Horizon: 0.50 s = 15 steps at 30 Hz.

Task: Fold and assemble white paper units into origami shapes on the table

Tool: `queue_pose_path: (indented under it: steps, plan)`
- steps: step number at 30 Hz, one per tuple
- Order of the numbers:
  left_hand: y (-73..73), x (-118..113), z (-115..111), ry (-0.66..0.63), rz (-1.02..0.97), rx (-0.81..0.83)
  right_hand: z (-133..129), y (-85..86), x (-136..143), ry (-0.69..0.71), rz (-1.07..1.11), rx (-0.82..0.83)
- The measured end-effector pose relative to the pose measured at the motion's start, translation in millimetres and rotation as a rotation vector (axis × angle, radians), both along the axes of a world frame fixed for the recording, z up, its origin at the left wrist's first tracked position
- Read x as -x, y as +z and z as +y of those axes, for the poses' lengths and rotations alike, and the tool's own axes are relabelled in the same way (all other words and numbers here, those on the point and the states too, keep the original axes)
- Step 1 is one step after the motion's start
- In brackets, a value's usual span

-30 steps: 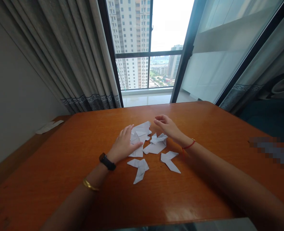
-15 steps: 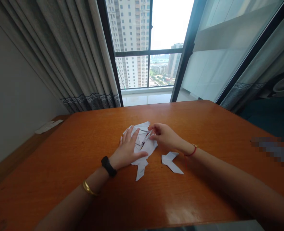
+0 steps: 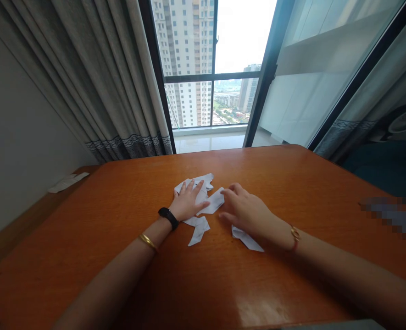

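White folded paper pieces (image 3: 205,178) lie overlapped near the middle of the table. My left hand (image 3: 188,201) rests flat on them with its fingers spread, covering part of the pile. One folded paper flap (image 3: 214,201) sticks out to the right, between the two hands. My right hand (image 3: 244,208) hovers just right of that flap; its thumb and index finger are apart, and I see nothing between them. Beneath the right hand lies a separate folded paper piece (image 3: 248,240), partly hidden by it. Another bent paper piece (image 3: 199,230) points toward me, below the left hand.
The glossy orange-brown wooden table (image 3: 86,256) stretches around the paper. A flat white paper (image 3: 68,182) lies on a ledge at the far left. A blurred-out item (image 3: 392,217) sits at the right edge. Behind are grey curtains (image 3: 120,91) and a window.
My right hand has come off the folded paper and moved right and toward me, over the separate piece. My left hand has slid slightly away from me, and the pile has shifted.
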<state>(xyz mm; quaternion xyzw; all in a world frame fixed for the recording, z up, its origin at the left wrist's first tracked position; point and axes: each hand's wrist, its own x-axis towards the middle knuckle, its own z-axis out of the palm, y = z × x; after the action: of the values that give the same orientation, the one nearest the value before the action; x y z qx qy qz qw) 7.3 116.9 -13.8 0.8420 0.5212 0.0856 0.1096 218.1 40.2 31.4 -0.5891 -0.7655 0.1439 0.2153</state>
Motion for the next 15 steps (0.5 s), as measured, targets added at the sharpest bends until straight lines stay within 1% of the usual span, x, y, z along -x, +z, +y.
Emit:
queue_pose_path:
  steps: [1,2,4,6,7,8,11,12,13,15]
  plan:
    - [-2.0,3,4,0.037,-0.011,0.004,-15,-0.1,-8,0.002,-0.145,0.083]
    - [-3.2,5,7,0.076,-0.015,0.005,-27,-0.3,-15,0.020,-0.233,0.167]
    - [-2.9,9,8,0.155,-0.005,0.014,-40,-1.6,-25,0.064,-0.291,0.270]
    - [0.5,12,1,0.187,0.013,0.032,-39,-3.2,-30,0.104,-0.283,0.299]
    - [3.0,13,-5,0.166,0.020,0.033,-34,-3.6,-30,0.125,-0.277,0.303]
    - [5.9,14,-12,0.111,0.027,0.028,-28,-3.5,-30,0.148,-0.273,0.312]
    - [14.8,18,-32,-0.163,0.072,0.035,-3,-0.7,-26,0.198,-0.201,0.341]
    - [17.4,20,-38,-0.236,0.087,0.061,7,0.9,-23,0.205,-0.134,0.334]
    - [19.6,22,-42,-0.281,0.097,0.084,16,2.5,-20,0.202,-0.041,0.318]
    - [23.2,25,-47,-0.286,0.094,0.097,35,5.0,-11,0.181,0.207,0.278]
